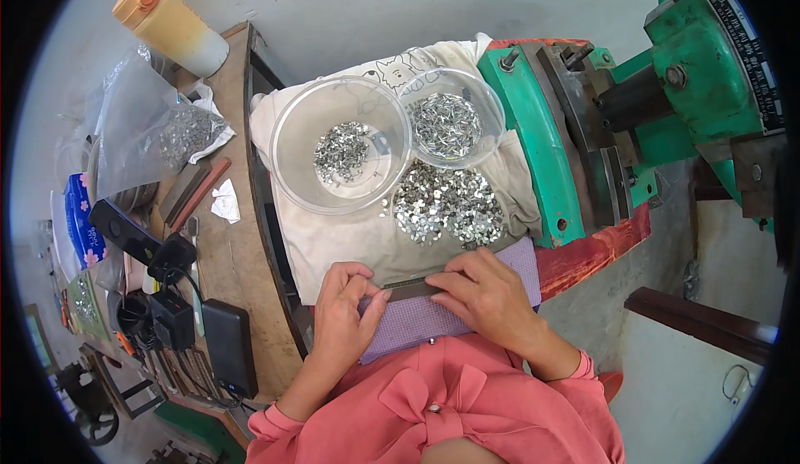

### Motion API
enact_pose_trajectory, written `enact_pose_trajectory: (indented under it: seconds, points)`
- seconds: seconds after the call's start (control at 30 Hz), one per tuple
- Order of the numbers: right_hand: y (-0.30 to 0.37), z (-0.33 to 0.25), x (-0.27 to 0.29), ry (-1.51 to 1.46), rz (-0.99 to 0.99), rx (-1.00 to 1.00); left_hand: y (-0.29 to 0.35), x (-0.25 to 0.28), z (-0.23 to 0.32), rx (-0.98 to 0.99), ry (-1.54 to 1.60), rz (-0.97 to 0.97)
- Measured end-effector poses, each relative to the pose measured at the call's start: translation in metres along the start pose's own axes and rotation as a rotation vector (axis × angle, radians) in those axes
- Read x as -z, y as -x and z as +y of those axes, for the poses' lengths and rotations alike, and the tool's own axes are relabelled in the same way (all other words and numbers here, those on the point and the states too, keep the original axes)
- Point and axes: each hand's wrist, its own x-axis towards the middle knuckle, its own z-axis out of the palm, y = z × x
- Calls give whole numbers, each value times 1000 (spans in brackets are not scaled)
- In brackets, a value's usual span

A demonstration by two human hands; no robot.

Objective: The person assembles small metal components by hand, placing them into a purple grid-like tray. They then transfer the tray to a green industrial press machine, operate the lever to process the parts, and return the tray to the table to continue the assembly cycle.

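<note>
My left hand [343, 314] and my right hand [483, 293] both pinch a thin dark metal strip [411, 287] lying across a purple checked cloth [433, 318] on my lap. Just beyond the strip, a loose pile of small shiny metal pieces [446, 204] rests on a cream cloth [333, 243]. A large clear plastic bowl [296, 160] holds a few of the same pieces. A smaller clear bowl [454, 126] beside it holds many more.
A green and red metal press machine [583, 130] stands to the right. On the wooden bench [229, 247] at left lie a clear bag of metal pieces [158, 135], an orange-capped bottle [171, 26], a black power pack [229, 343] and cables.
</note>
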Motion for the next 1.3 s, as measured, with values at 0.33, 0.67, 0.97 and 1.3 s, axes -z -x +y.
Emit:
enact_pose_trajectory:
  seconds: [0.33, 0.67, 0.97, 1.3]
  points:
    - [24, 9, -3, 0, 170, -149, 2, -1, 2, -42, -50, 7]
    - [36, 20, -6, -68, 153, -45, 8, 1, 1, -334, -213, -17]
    - [49, 23, 13, -11, 299, -19, -15, 2, 35, -520, -374, -28]
    - [69, 37, 104, 232, 754, -109, -116, -30, 157, -1098, -360, -30]
